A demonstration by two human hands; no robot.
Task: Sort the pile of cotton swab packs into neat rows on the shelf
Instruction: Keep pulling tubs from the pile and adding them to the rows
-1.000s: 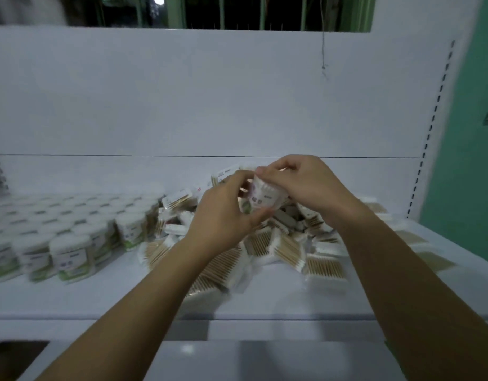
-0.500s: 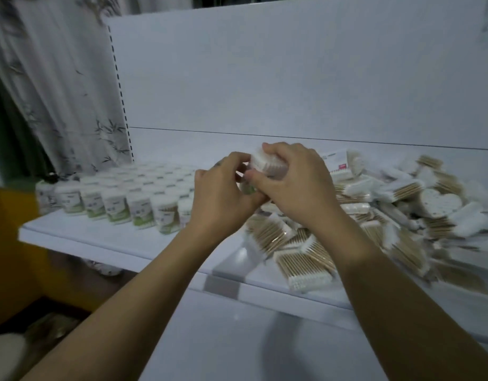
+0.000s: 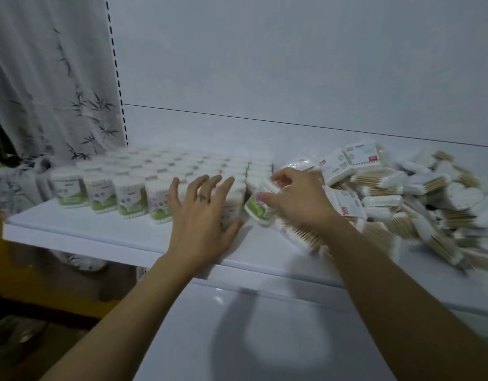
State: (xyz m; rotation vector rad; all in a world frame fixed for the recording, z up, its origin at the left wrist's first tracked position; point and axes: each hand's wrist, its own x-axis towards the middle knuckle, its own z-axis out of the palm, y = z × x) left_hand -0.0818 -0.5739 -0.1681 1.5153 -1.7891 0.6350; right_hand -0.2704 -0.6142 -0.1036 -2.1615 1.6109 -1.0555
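On the white shelf (image 3: pixel 72 229), round cotton swab tubs with green labels stand in neat rows (image 3: pixel 132 185) at the left. My right hand (image 3: pixel 297 199) grips one such tub (image 3: pixel 260 203), tilted, at the right end of the front row. My left hand (image 3: pixel 201 215) is spread with straight fingers against the front-row tubs just left of it. A loose pile of flat swab packs (image 3: pixel 396 199) lies on the shelf to the right, behind my right forearm.
The white back panel (image 3: pixel 264 64) closes the shelf behind. A patterned curtain (image 3: pixel 44 92) hangs at the left beyond the slotted upright. Bare shelf surface runs along the front edge (image 3: pixel 264 270). Below are a lower white surface (image 3: pixel 237 339) and a dim floor.
Both hands held one tub above the pile. Now the view has swung left, my left hand has let go and spread against the rows, and my right hand has lowered the tub beside them.
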